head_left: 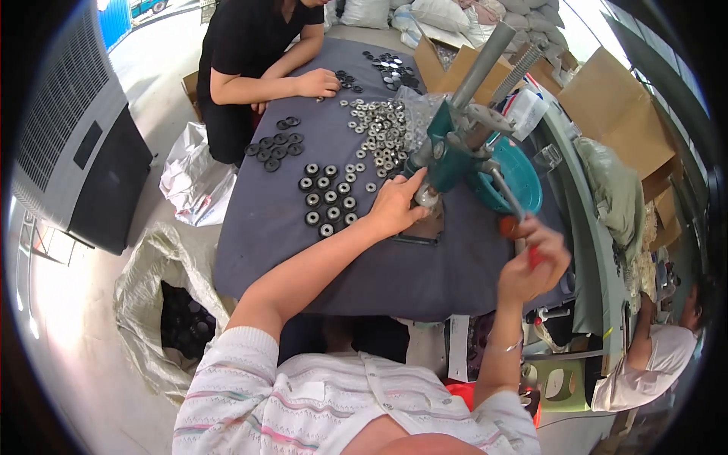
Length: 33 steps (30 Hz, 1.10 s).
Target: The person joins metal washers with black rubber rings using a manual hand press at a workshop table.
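A green hand press [447,163] with a bare metal column stands on the grey-covered table. My left hand [396,206] is at its base, thumb and forefinger closed in around the lower end of the ram [426,197]; whatever they hold there is hidden. My right hand [535,262], slightly blurred, is wrapped round the press lever [509,193], with a bit of red showing between the fingers. Left of my left hand stand rows of black rollers with metal centres [331,197]. Beyond them lies a heap of loose metal bearings [379,125], and black rings [274,149] sit farther left.
A teal basin [523,171] stands right of the press, beside cardboard boxes [618,114]. Across the table a person in black rests a hand [317,83] near small black parts. An open sack [136,288] of black pieces stands at left, below a large air cooler [72,114].
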Motion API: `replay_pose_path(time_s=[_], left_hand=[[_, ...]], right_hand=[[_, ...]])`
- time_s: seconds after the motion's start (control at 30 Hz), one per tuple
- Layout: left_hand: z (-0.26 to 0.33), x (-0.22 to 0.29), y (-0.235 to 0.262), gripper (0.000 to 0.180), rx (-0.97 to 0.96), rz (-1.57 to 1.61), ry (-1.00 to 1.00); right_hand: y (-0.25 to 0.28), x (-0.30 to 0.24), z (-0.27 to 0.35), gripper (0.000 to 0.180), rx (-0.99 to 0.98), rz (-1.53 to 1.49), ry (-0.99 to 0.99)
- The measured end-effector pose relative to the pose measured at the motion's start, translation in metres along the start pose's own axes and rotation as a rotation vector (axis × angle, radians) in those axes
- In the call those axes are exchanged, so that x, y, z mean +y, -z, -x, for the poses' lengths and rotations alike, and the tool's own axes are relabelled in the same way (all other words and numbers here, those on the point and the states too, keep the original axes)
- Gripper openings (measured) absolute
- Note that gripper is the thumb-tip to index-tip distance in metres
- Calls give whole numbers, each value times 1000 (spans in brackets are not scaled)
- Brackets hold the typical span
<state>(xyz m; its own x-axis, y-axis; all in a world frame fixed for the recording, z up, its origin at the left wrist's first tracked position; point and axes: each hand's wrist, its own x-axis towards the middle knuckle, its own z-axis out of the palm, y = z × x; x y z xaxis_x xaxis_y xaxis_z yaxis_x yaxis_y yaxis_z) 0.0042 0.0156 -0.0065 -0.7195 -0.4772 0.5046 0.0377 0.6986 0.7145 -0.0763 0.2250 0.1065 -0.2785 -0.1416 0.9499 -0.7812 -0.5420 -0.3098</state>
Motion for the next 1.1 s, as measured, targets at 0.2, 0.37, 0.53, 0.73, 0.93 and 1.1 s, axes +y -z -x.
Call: replay_pose_path(time_s=[0.2, 0.37, 0.53, 0.73, 0.93, 1.1], left_hand=[[17, -11, 33, 50, 204, -50, -180], [88, 16, 160, 28, 285, -66, 55], [237, 6, 281, 23, 604, -177, 542], [239, 20, 298, 23, 472, -925, 189], [105, -64, 230, 26, 239, -428, 213], [60, -123, 203, 24, 236, -734, 76]], right_hand=[[-41, 52, -126, 23, 116, -73, -98], [-59, 115, -181, 18, 213, -224, -284], [-82, 162, -189, 21, 186, -171, -429], [-79, 172, -192, 29, 190, -36, -394], [-70, 188, -194, 30, 138, -36, -375], [-72, 183, -191, 22, 147, -30, -370]])
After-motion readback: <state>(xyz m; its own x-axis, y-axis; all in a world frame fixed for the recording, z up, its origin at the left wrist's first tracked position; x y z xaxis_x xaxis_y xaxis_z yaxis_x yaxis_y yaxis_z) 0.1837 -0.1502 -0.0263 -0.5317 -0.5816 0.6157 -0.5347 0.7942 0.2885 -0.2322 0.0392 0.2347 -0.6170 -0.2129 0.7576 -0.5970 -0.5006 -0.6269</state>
